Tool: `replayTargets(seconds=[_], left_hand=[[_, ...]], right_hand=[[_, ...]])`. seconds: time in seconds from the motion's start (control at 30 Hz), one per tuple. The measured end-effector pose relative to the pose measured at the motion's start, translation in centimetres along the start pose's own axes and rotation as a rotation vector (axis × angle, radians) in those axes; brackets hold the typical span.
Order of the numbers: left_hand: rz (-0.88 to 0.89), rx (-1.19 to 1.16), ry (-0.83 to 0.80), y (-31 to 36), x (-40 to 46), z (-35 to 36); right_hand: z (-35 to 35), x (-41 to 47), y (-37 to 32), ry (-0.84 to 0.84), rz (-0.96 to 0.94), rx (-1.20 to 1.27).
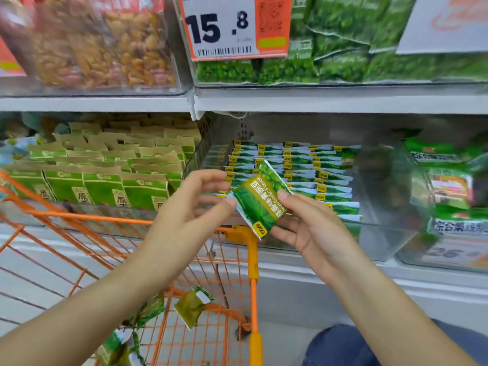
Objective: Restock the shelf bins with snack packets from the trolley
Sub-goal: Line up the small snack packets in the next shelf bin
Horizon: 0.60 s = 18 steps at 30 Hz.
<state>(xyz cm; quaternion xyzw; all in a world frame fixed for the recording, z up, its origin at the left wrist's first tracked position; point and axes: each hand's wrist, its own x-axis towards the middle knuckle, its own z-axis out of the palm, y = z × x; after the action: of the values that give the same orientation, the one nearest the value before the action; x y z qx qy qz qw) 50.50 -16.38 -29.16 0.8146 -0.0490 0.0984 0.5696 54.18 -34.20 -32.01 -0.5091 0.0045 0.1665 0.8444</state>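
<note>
A small green snack packet [260, 200] with yellow label and white edges is held in front of the shelf. My right hand [306, 228] grips it from below, thumb on its face. My left hand [192, 204] pinches its left corner with thumb and fingers. Behind it, a clear shelf bin [383, 241] holds neat rows of the same green packets [298, 165]. Below, the orange wire trolley [252, 262] holds loose green packets [194, 303], with more at its lower left [124, 342].
A bin of green and tan paper bags [105, 165] sits to the left. Green packs [449, 186] fill the bin on the right. The upper shelf carries nut bags [100, 46], green pea bags [343, 43] and a 15.8 price tag [224, 25]. My knee [343, 344] shows at the bottom.
</note>
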Motion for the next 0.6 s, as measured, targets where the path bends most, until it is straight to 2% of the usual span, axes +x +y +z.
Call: replayTargets(seconds=[0.1,0.17,0.23,0.27,0.37,0.4,0.43,0.53,0.6], left_hand=[[-0.227,-0.250,-0.132,1.0,1.6,2.5],[-0.273,-0.334,-0.215,1.6,2.5,4.4],[-0.274,-0.356,-0.210,2.1,3.7,6.2],[-0.278,-0.367,-0.196,2.3,4.4,7.2],[-0.292,-0.336,-0.173,2.3,7.5,10.1],[-0.287,-0.297,-0.180,2.1,8.7,11.2],[-0.276,-0.261,-0.190,1.8,10.0,12.3],[-0.255,-0.199,-0.208,1.3,13.6,15.4],[-0.247,-0.138,-0.145,1.0,16.4,17.3]], right_hand=[[-0.8,-0.5,-0.5,-0.011,-0.037,0.063],[-1.6,-1.0,-1.4,-0.023,-0.060,0.041],[-3.1,-1.3,-2.8,0.033,-0.151,-0.100],[-4.4,-1.3,-3.6,0.136,-0.256,-0.287],[-9.1,-1.0,-6.4,0.587,-0.661,-1.161],[-10.6,-0.9,-7.2,0.685,-0.684,-1.324],[-11.8,-0.8,-8.0,0.735,-0.632,-1.385],[-14.0,-0.2,-8.8,0.697,-0.417,-1.368],[-14.6,0.3,-8.8,0.673,-0.430,-1.398]])
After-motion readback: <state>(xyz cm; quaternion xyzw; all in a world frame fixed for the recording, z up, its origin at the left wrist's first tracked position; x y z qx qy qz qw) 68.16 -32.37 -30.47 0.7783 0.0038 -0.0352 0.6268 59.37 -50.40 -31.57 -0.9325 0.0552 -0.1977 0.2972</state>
